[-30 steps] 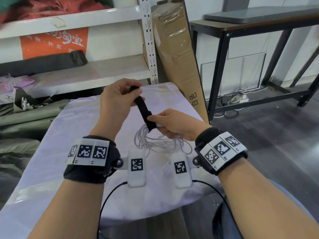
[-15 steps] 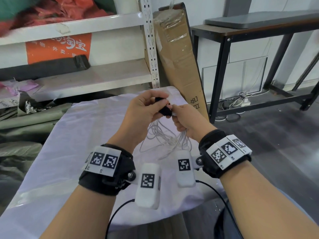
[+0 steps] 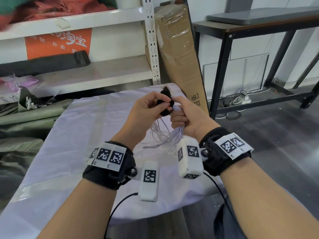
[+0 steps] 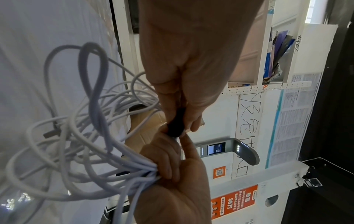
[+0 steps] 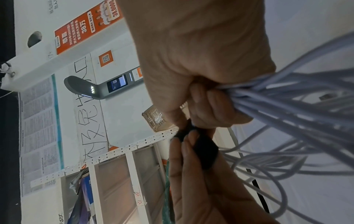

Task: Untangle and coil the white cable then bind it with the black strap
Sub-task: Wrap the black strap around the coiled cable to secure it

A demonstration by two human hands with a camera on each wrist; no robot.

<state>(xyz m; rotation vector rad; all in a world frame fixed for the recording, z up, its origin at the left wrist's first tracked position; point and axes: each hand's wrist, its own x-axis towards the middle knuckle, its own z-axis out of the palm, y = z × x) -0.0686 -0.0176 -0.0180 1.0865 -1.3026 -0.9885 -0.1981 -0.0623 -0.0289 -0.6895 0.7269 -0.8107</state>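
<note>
Bare forearms end in black fabric wrist straps (image 3: 107, 176) topped with white plates of black-and-white square markers (image 3: 232, 145). A white box-shaped wrist camera (image 3: 149, 181) (each bearing its own marker) hangs from either band, trailing a thin black lead (image 3: 119, 204).

The head camera looks down over both forearms at the table (image 3: 69, 135). Each wrist camera sits close, facing along its hand, the picture turned sideways. All three share the strap (image 3: 164, 105) and cable (image 4: 91, 136) mid-frame.
</note>
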